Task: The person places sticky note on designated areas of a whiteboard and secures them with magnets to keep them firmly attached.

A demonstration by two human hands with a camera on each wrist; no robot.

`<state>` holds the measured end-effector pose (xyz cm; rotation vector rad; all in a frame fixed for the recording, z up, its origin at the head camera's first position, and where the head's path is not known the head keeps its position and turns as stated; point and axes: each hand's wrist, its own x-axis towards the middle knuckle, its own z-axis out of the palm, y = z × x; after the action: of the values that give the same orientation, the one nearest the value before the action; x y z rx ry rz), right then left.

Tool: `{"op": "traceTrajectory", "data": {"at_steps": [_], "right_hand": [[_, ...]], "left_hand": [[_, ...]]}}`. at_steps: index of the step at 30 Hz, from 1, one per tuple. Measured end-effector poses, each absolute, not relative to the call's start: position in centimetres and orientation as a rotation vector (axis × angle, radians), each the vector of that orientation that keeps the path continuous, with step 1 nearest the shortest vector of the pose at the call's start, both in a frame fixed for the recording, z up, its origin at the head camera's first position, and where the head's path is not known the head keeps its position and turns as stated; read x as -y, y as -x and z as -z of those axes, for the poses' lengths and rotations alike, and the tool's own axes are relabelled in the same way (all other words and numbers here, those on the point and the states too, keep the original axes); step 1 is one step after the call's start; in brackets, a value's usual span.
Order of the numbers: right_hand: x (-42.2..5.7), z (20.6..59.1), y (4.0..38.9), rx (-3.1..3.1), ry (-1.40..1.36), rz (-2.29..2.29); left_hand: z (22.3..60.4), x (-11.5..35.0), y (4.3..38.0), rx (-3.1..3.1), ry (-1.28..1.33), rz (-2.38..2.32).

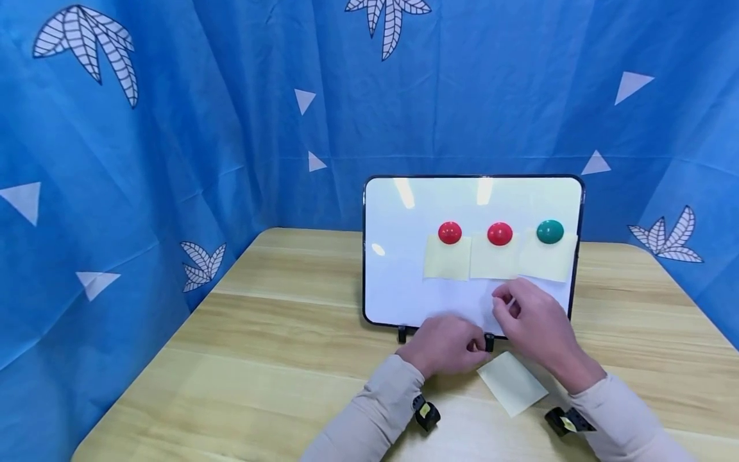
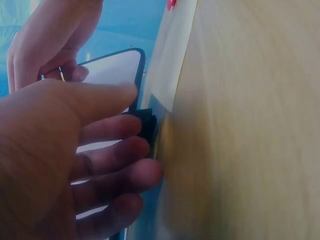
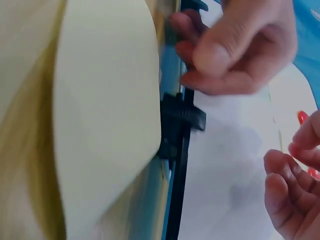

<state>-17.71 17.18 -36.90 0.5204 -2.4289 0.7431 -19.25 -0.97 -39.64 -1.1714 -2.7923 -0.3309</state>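
Note:
My left hand [image 1: 447, 343] is low at the whiteboard's bottom edge, fingers loosely bent, beside a black stand foot [image 1: 489, 342]. Nothing shows in its grasp; in the left wrist view its fingers [image 2: 145, 172] hang a little apart. Raised in front of the lower right of the whiteboard [image 1: 398, 276], my right hand [image 1: 537, 324] has its thumb and fingers curved toward each other, with no object visible between them. A pale yellow paper note [image 1: 512, 384] lies on the table between the wrists, and the right wrist view shows this note [image 3: 107, 115] with a curved-up edge.
Three pale notes hang on the board under two red magnets [image 1: 450, 232] [image 1: 500, 233] and one green magnet [image 1: 550, 231]. The board stands on the wooden table [image 1: 277, 346]. A blue patterned curtain [image 1: 491, 96] encloses the back and sides.

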Motion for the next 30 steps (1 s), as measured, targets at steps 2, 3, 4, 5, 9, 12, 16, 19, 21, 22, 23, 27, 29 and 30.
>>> {"op": "traceTrajectory", "data": {"at_steps": [2,3,4,5,9,12,16,19,21,22,23,27,29,30], "right_hand": [[-17.8,36.8,17.5,2.438,-0.533,-0.74],[-18.1,36.8,17.4,2.441,-0.536,-0.733],[-18.4,36.8,17.4,2.446,-0.538,-0.725],[-18.7,36.8,17.3,2.448,-0.536,-0.712],[-19.5,36.7,17.3,2.448,-0.543,-0.676],[-20.1,36.4,17.2,2.478,-0.549,-0.668],[-21.3,35.8,17.1,2.592,-0.539,-0.671],[-22.2,35.1,17.2,2.719,-0.528,-0.683],[-22.8,34.6,17.3,2.803,-0.527,-0.688],[-23.1,34.4,17.3,2.844,-0.528,-0.691],[-23.4,34.1,17.3,2.888,-0.53,-0.696],[-24.7,33.5,17.4,3.042,-0.552,-0.693],[-25.4,33.2,17.5,3.11,-0.578,-0.69],[-25.7,33.2,17.5,3.14,-0.588,-0.687]], "left_hand": [[39.7,0.9,19.2,2.822,1.202,0.327],[39.7,0.8,19.2,2.833,1.207,0.32],[39.7,0.8,19.2,2.844,1.207,0.315],[39.8,0.7,19.2,2.847,1.206,0.308],[39.9,0.7,19.0,2.854,1.206,0.285],[39.9,0.7,18.7,2.841,1.202,0.231],[39.9,0.5,18.5,2.82,1.195,0.151],[39.9,0.4,18.3,2.837,1.18,0.124],[39.9,0.5,18.3,2.865,1.168,0.125],[39.9,0.5,18.3,2.878,1.165,0.129],[39.8,0.4,18.3,2.891,1.164,0.135],[39.7,0.5,18.4,2.93,1.168,0.161],[39.7,0.6,18.4,2.944,1.176,0.176],[39.7,0.7,18.4,2.953,1.182,0.185]]}}
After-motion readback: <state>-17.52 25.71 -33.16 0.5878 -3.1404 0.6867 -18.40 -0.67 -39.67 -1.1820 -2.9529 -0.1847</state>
